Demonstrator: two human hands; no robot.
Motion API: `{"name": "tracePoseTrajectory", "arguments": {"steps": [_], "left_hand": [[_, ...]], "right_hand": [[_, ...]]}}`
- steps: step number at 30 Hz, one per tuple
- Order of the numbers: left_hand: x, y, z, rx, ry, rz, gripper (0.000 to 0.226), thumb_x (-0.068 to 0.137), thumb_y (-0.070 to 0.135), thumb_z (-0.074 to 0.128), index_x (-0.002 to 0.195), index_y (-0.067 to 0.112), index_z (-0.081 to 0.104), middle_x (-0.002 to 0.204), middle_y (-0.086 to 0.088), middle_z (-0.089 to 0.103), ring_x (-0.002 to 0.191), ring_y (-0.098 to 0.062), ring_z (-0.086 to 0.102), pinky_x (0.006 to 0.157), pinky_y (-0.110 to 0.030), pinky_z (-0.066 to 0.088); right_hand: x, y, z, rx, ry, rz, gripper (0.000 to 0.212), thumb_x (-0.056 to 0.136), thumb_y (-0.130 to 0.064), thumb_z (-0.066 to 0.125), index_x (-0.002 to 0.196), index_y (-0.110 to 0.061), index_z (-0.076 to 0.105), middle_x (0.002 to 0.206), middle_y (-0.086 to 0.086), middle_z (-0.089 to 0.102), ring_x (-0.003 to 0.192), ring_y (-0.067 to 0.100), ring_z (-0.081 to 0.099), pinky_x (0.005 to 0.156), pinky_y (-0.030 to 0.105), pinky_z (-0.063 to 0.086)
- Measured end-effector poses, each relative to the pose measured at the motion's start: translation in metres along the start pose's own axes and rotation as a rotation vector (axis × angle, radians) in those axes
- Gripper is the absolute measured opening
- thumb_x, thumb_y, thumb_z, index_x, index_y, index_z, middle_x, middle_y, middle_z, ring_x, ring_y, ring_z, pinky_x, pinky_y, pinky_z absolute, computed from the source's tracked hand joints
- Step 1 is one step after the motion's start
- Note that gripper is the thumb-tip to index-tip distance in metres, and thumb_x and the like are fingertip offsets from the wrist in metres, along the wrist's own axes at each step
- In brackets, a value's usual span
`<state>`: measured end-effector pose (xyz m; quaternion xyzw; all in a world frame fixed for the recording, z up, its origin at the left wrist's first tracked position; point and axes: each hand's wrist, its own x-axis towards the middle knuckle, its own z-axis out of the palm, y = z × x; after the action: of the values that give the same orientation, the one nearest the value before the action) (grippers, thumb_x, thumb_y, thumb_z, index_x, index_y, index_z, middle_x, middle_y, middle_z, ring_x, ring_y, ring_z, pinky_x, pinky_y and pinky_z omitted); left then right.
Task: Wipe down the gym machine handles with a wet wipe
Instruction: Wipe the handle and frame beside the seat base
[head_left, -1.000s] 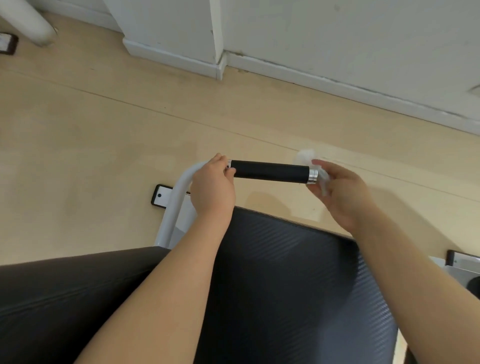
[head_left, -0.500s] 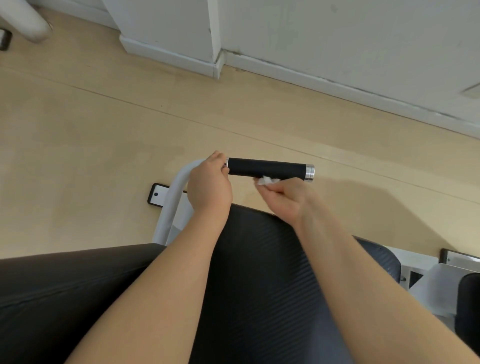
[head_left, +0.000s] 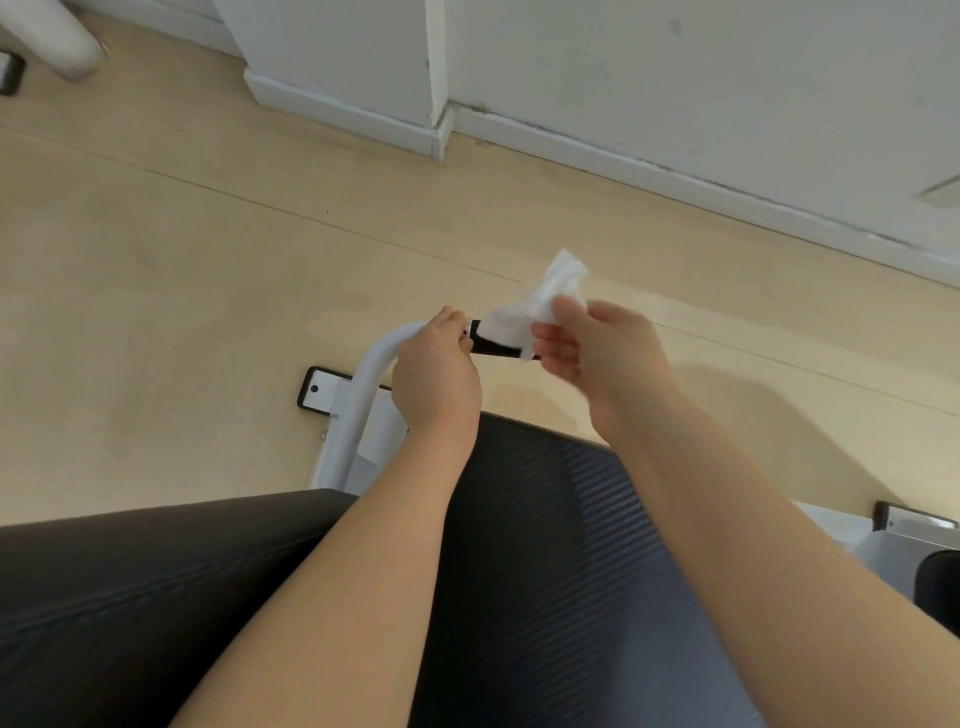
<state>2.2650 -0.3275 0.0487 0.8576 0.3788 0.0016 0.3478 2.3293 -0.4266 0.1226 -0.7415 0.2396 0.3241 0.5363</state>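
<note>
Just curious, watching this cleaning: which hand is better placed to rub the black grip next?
The right hand: it holds the wipe draped over the grip. The left hand holds the white bar.

Bare floor (head_left: 208, 270) open beyond and left of the black handle (head_left: 498, 347). White wall (head_left: 675, 78) closes the far side. Black padded seat (head_left: 545, 545) blocks approach from below; white frame tube (head_left: 363, 395) left.
</note>
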Motion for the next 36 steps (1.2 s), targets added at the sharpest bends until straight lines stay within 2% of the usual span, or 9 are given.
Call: {"name": "tracePoseTrajectory", "arguments": {"steps": [4,9,13,16,18,22,27,33,36], "left_hand": [[0.0,0.0,-0.002,0.019,-0.026,0.007,0.021,0.089,0.001,0.043,0.07,0.01,0.043,0.061,0.003,0.038,0.052,-0.01,0.029,0.048,-0.027,0.018],[0.001,0.001,0.002,-0.006,0.011,-0.017,0.018,0.088,0.002,0.044,0.073,0.007,0.052,0.089,-0.005,0.065,0.071,-0.02,0.052,0.047,-0.025,0.02],[0.002,0.0,0.001,-0.004,-0.008,-0.031,0.017,0.09,0.003,0.043,0.079,0.009,0.055,0.11,-0.014,0.064,0.09,-0.028,0.06,0.048,-0.02,0.02],[0.0,0.0,0.0,0.01,0.0,0.03,0.02,0.089,0.001,0.045,0.072,0.011,0.045,0.073,-0.002,0.057,0.068,-0.024,0.05,0.048,-0.025,0.019],[0.0,0.0,0.0,0.015,-0.006,0.013,0.019,0.089,0.001,0.045,0.071,0.008,0.047,0.06,0.003,0.04,0.061,-0.017,0.039,0.049,-0.026,0.019],[0.003,0.001,-0.002,0.017,-0.025,-0.012,0.017,0.088,0.002,0.045,0.073,0.008,0.051,0.062,0.003,0.042,0.059,-0.015,0.037,0.048,-0.027,0.02],[0.001,0.0,-0.001,0.013,-0.029,-0.006,0.019,0.091,0.004,0.047,0.073,0.012,0.048,0.06,0.005,0.039,0.051,-0.009,0.032,0.048,-0.023,0.022],[0.003,0.0,0.001,-0.022,-0.008,-0.062,0.018,0.09,0.006,0.044,0.078,0.008,0.057,0.068,-0.001,0.055,0.061,-0.016,0.044,0.053,-0.027,0.027],[0.002,-0.002,0.001,-0.002,-0.02,-0.001,0.017,0.091,0.004,0.045,0.076,0.009,0.052,0.067,-0.001,0.05,0.059,-0.014,0.039,0.055,-0.026,0.027]], "right_hand": [[0.024,0.018,0.01,-1.087,0.076,-0.709,0.02,0.087,0.002,0.043,0.097,0.0,0.061,0.093,0.011,0.059,0.085,0.027,0.055,0.067,0.032,0.038],[0.029,0.047,0.029,-1.332,-0.042,-1.039,0.036,0.073,-0.01,0.052,0.104,0.002,0.068,0.091,0.014,0.071,0.087,0.031,0.068,0.08,0.037,0.053],[0.037,0.043,0.012,-1.381,-0.079,-0.975,0.045,0.092,-0.036,0.032,0.106,-0.009,0.065,0.098,0.006,0.071,0.095,0.027,0.066,0.101,0.04,0.039],[0.049,0.037,0.001,-1.342,0.013,-1.013,0.017,0.091,-0.02,0.054,0.077,-0.011,0.056,0.067,0.004,0.058,0.06,0.025,0.052,0.063,0.029,0.039],[0.045,0.038,0.008,-1.311,-0.039,-1.048,0.011,0.076,-0.005,0.07,0.079,-0.008,0.06,0.062,0.004,0.058,0.052,0.024,0.051,0.055,0.025,0.028],[0.045,0.035,0.022,-1.37,-0.145,-1.01,0.038,0.084,0.0,0.048,0.119,-0.016,0.053,0.097,-0.001,0.062,0.085,0.022,0.056,0.062,0.026,0.031],[0.037,0.032,-0.009,-1.421,0.036,-0.834,0.033,0.085,0.001,0.039,0.112,-0.012,0.053,0.106,0.005,0.061,0.093,0.024,0.053,0.067,0.027,0.029],[0.043,0.029,0.04,-1.357,-0.174,-0.866,0.031,0.085,0.002,0.04,0.11,-0.011,0.054,0.106,0.006,0.061,0.094,0.026,0.056,0.068,0.027,0.032],[0.041,0.032,-0.005,-1.349,0.009,-0.779,0.037,0.083,0.004,0.04,0.112,-0.012,0.055,0.103,0.007,0.06,0.093,0.028,0.054,0.067,0.028,0.03]]}}
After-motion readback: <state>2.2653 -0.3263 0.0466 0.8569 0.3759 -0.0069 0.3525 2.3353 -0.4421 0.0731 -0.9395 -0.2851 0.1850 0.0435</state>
